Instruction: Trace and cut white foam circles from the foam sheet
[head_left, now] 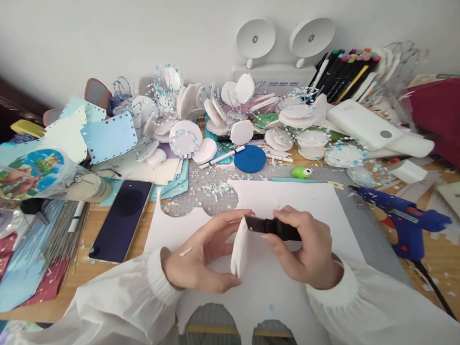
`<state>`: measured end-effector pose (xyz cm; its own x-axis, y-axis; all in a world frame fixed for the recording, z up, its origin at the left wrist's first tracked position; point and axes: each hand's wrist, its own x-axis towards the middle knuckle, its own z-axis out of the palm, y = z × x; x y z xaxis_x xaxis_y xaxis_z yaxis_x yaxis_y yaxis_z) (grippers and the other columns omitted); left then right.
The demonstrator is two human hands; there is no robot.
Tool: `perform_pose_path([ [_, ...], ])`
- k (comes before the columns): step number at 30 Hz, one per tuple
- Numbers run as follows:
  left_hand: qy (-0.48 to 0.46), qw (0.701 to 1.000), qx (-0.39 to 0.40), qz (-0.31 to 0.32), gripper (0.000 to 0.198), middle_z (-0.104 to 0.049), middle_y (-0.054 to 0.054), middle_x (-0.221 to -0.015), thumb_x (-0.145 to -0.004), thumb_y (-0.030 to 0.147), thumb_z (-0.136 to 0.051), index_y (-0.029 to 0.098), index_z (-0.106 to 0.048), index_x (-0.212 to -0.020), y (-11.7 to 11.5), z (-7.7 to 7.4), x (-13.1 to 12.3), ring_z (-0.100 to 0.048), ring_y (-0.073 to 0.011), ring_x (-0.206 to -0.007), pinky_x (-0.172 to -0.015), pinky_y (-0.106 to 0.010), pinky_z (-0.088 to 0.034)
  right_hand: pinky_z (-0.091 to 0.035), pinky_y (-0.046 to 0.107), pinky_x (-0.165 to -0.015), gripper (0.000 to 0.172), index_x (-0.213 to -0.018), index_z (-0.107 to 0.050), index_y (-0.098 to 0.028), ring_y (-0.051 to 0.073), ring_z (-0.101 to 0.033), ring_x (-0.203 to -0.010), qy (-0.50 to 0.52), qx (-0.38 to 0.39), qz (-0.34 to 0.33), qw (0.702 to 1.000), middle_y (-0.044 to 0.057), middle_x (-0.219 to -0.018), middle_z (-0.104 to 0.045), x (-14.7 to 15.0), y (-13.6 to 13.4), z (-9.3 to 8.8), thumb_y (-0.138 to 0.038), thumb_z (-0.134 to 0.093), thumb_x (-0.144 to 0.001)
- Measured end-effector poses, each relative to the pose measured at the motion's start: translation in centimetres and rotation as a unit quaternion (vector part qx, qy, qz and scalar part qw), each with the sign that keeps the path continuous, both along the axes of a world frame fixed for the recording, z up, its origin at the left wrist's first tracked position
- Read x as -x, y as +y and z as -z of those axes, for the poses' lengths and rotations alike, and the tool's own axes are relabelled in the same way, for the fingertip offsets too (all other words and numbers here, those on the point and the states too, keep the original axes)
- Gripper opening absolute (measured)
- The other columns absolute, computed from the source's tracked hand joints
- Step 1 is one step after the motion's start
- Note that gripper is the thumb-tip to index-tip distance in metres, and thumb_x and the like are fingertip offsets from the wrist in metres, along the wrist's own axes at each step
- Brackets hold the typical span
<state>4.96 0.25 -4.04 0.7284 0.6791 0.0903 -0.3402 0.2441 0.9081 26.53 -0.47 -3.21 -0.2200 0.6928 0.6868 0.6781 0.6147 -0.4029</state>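
A white padded disc [240, 252], seen nearly edge-on, stands upright between the fingers and thumb of my left hand [207, 255]. My right hand [306, 247] is closed around the handle of a dark tool [264, 225] with a flat end. That end points left and meets the disc's top edge. Below both hands lies a large white sheet [286, 292] with scalloped cutouts along its edges. A small white scrap sticks to the back of my left hand.
Many white discs [185, 140] with blue-beaded wires crowd the back. A phone [121, 221] and a cup [88, 186] stand left; a blue glue gun [407, 216] lies right. Behind are a blue round lid [250, 158], markers [344, 76] and a twin-headed lamp [272, 75].
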Motion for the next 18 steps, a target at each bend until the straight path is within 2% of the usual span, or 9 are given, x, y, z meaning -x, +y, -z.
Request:
perform_pose_path([
  [2,-0.015,1.0,0.018,0.011,0.088,-0.039,-0.013,-0.145,-0.062,0.015,-0.076,0.031,-0.036,-0.138,0.2,-0.3,-0.1,-0.038,-0.0358,-0.133,-0.101,-0.051,-0.041,-0.054,0.028,-0.055,0.024,-0.104,-0.055,-0.019,0.02,-0.068,-0.065,-0.003,0.009,-0.03,0.999,0.007,-0.078,-0.069,0.4,-0.3,-0.1,-0.034,-0.056,-0.086],
  [4,-0.021,0.999,0.038,0.009,0.076,-0.045,-0.011,-0.14,-0.068,0.024,-0.075,0.031,-0.04,-0.135,0.3,-0.6,-0.1,-0.046,-0.0333,-0.127,-0.097,-0.047,-0.044,-0.052,0.028,-0.053,0.023,-0.104,-0.055,-0.018,0.02,-0.067,-0.062,-0.008,0.015,-0.056,0.998,0.007,-0.074,-0.068,0.8,-0.5,-0.3,-0.035,-0.054,-0.087],
  [7,-0.01,0.999,0.038,-0.011,0.059,-0.052,-0.01,-0.13,-0.075,0.025,-0.071,0.03,-0.046,-0.129,0.3,-0.9,-0.2,-0.052,-0.028,-0.12,-0.096,-0.043,-0.045,-0.051,0.028,-0.052,0.022,-0.102,-0.054,-0.017,0.018,-0.064,-0.059,-0.012,0.021,-0.086,0.996,0.006,-0.071,-0.066,1.2,-0.7,-0.5,-0.034,-0.052,-0.088],
  [12,0.003,0.999,0.031,-0.01,0.083,-0.049,-0.012,-0.135,-0.064,0.014,-0.078,0.029,-0.04,-0.136,0.2,-0.1,-0.1,-0.047,-0.0319,-0.126,-0.105,-0.051,-0.037,-0.048,0.027,-0.051,0.022,-0.101,-0.052,-0.016,0.017,-0.062,-0.059,-0.03,0.02,-0.113,0.993,0.005,-0.067,-0.064,1.6,-0.9,-0.8,-0.035,-0.048,-0.091],
  [18,0.015,1.0,0.015,-0.003,0.078,-0.051,-0.011,-0.139,-0.063,0.011,-0.076,0.028,-0.048,-0.134,0.2,0.0,0.1,-0.047,-0.0328,-0.128,-0.107,-0.05,-0.037,-0.048,0.028,-0.053,0.022,-0.101,-0.051,-0.016,0.018,-0.063,-0.06,-0.038,0.02,-0.112,0.993,0.004,-0.068,-0.064,1.7,-1.0,-0.8,-0.036,-0.045,-0.093],
])
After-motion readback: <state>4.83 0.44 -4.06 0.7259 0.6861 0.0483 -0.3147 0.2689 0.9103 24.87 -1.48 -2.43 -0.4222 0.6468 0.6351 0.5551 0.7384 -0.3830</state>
